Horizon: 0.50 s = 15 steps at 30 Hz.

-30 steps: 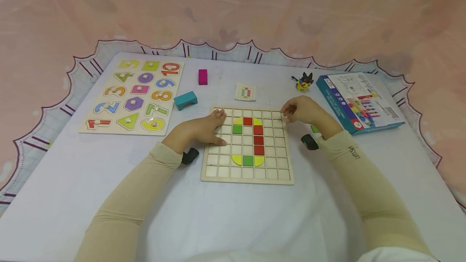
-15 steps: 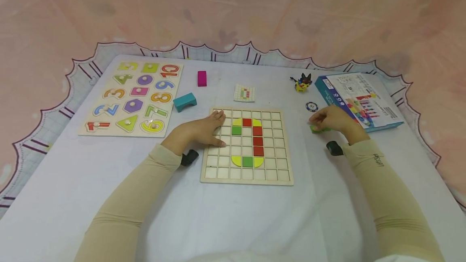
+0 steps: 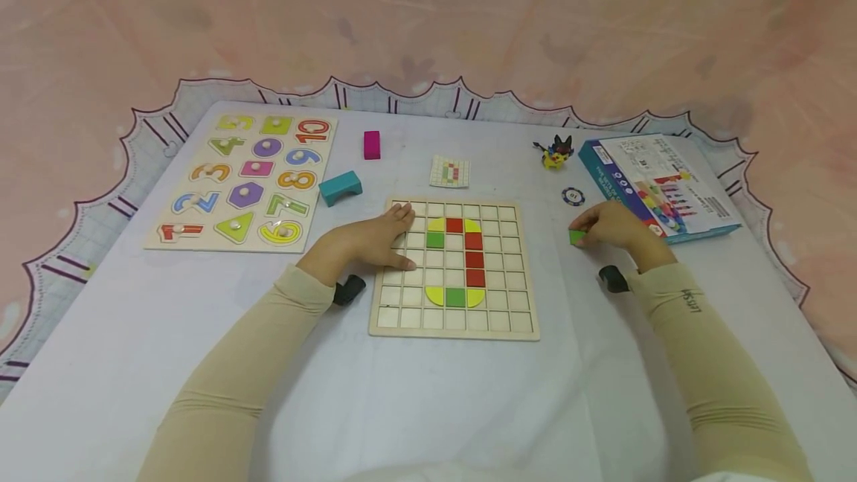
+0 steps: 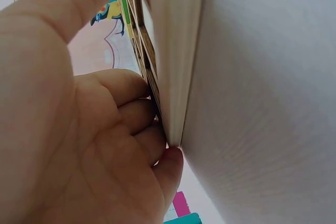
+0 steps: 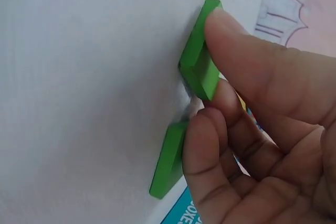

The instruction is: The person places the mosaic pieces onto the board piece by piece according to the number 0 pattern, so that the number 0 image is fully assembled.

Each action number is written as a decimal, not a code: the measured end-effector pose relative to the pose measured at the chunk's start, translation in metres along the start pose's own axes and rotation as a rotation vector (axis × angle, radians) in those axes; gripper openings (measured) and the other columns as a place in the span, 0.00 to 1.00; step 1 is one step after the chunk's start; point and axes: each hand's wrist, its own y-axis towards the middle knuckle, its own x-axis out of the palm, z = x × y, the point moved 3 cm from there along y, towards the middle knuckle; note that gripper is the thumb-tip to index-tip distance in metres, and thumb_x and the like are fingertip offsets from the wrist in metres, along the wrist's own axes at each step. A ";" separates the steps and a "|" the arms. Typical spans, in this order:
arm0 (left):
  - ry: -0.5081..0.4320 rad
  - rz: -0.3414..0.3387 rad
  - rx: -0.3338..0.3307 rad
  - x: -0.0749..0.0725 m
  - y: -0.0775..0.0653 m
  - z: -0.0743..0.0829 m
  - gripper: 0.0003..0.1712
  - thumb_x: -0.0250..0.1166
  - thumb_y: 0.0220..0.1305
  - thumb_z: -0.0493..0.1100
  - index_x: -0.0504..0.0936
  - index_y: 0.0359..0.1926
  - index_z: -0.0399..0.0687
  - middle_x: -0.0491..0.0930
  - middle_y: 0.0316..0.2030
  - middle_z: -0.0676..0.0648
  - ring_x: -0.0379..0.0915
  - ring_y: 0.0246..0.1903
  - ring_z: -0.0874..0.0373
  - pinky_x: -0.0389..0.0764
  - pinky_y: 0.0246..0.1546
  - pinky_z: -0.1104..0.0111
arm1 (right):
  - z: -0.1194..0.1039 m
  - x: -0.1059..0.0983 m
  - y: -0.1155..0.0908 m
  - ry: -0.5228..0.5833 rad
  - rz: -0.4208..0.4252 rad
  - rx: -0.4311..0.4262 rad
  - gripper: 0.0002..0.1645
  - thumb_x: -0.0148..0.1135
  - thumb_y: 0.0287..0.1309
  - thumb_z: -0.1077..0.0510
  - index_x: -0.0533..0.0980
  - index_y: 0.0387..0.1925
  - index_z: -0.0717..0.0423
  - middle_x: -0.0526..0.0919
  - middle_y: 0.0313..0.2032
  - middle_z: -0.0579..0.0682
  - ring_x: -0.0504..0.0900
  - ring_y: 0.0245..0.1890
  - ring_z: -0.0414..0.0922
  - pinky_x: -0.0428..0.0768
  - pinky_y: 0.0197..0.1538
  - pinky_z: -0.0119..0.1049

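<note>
My left hand (image 3: 367,240) rests on the left side of a wooden grid board (image 3: 498,320), fingers spread at its edge. Red and green square tiles and yellow rounded-corner tiles sit in the board's cells. To the right of the board, my right hand (image 3: 612,227) pinches a green square tile (image 5: 195,59) between thumb and fingers, close to the tabletop. A second green tile (image 5: 167,161) lies beside the curled fingers in the right wrist view; the hand hides it in the head view. Behind the board lies a small pattern card (image 3: 450,172).
A number-and-shape puzzle board (image 3: 157,240) lies at the left. Near it are a teal arch block (image 3: 341,187) and a magenta block (image 3: 371,145). At the right are a poker chip (image 3: 573,196), a small yellow figurine (image 3: 554,153) and a blue box (image 3: 703,177).
My right hand has moved from the board's right edge out to the green tiles and now pinches one. The chip has come into sight. The left hand has stayed put.
</note>
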 end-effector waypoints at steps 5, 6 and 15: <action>0.005 0.001 0.005 0.000 0.000 0.000 0.55 0.62 0.58 0.58 0.38 0.71 0.38 0.31 0.72 0.42 0.24 0.71 0.49 0.38 0.70 0.58 | -0.003 0.001 -0.002 -0.001 0.017 -0.008 0.19 0.66 0.49 0.61 0.78 0.45 0.63 0.78 0.41 0.59 0.70 0.42 0.52 0.70 0.46 0.44; 0.004 0.002 0.004 0.000 0.000 0.000 0.55 0.62 0.58 0.58 0.38 0.71 0.38 0.31 0.72 0.42 0.24 0.71 0.49 0.38 0.70 0.58 | -0.004 0.001 -0.002 -0.001 0.021 -0.012 0.18 0.66 0.49 0.61 0.78 0.44 0.63 0.78 0.41 0.59 0.70 0.42 0.52 0.70 0.45 0.43; 0.002 0.001 0.010 -0.001 0.000 0.001 0.55 0.62 0.58 0.58 0.38 0.71 0.37 0.31 0.72 0.41 0.24 0.71 0.49 0.38 0.70 0.58 | -0.009 0.000 -0.001 0.016 0.043 -0.015 0.16 0.62 0.52 0.61 0.78 0.44 0.62 0.77 0.42 0.58 0.71 0.40 0.50 0.71 0.40 0.36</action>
